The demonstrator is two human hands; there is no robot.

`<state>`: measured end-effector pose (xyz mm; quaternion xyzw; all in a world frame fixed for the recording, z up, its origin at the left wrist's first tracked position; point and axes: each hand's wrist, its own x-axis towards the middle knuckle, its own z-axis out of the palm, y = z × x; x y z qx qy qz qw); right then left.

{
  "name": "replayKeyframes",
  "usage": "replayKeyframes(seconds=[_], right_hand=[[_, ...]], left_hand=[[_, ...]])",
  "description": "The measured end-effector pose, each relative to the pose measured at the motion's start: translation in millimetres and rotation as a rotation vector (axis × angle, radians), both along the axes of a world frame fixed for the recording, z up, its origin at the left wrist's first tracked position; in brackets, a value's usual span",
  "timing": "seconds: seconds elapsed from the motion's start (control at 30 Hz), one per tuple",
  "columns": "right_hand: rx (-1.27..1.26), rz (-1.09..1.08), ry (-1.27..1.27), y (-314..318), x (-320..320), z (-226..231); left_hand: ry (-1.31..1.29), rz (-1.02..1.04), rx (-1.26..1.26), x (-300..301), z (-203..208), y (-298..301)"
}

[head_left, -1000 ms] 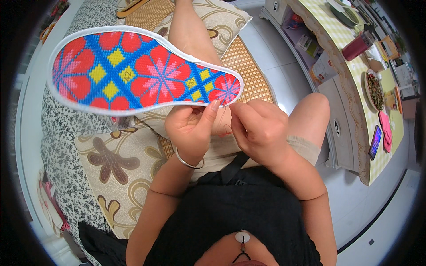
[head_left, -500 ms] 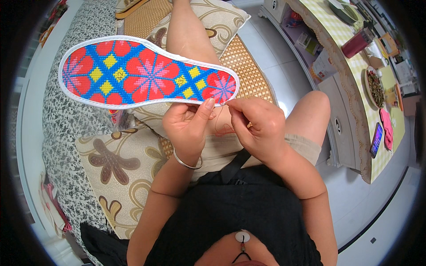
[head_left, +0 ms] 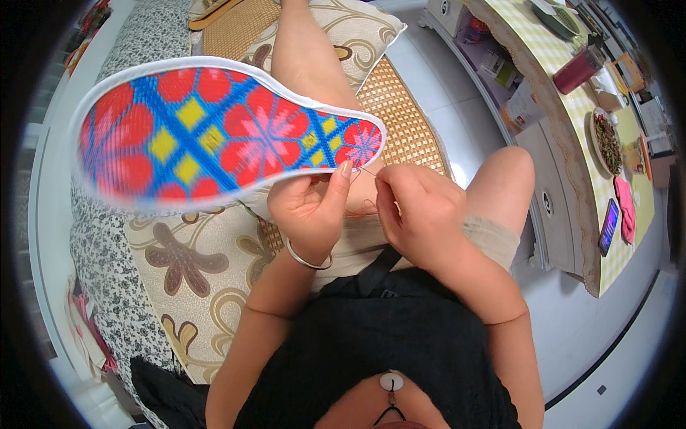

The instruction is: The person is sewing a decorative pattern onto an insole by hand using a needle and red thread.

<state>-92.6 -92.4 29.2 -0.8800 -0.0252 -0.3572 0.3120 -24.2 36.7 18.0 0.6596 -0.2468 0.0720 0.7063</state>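
Note:
A shoe insole (head_left: 261,132) with red flowers, blue bands, yellow diamonds and a white rim is held up in front of me. My left hand (head_left: 311,207) pinches its lower edge near the narrow end, thumb on the patterned face. The wide end reaches out to the left and is smeared by motion. Close to the narrow end's rim, my right hand (head_left: 421,207) is closed, thumb and forefinger pinching a thin needle (head_left: 368,172) whose tip points at the rim. Loose red thread (head_left: 366,207) curls between the two hands above my lap.
Patterned cushions (head_left: 193,264) and a woven mat (head_left: 400,107) lie beneath my legs. To the right stands a table (head_left: 529,43) with a checked cloth, carrying a dark red cup (head_left: 577,70), a plate of food (head_left: 606,143), a phone (head_left: 608,227) and a pink cloth (head_left: 624,207).
The insole has tilted, its wide end swinging lower and nearer to me. My left hand has turned slightly with it. My right hand has shifted a little to the right, away from the rim.

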Motion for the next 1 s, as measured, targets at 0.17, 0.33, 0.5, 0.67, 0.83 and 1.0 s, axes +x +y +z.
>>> replayKeyframes(seconds=[0.17,0.33,0.5,0.67,0.83,1.0], right_hand=[[-0.008,0.03,-0.017,-0.2,3.6,-9.8],[0.408,-0.005,0.0,-8.9,4.8,-10.4],[1.675,0.476,0.511,-12.4,6.8,-7.9],[1.917,0.438,0.396,-10.3,17.7,-28.9],[2.134,0.32,0.032,-69.6,16.9,-19.7],[1.928,0.441,-0.352,-220.9,-78.2,-64.5]], left_hand=[[0.118,-0.075,-0.066,-4.9,-5.2,-2.6],[0.252,-0.142,-0.182,6.1,1.8,8.9],[0.413,-0.374,-0.242,4.9,10.0,8.5],[0.433,-0.59,-0.221,7.7,1.3,9.8],[0.588,-0.547,-0.283,16.5,-0.4,15.3],[0.641,-0.617,-0.632,89.1,19.8,76.9]])
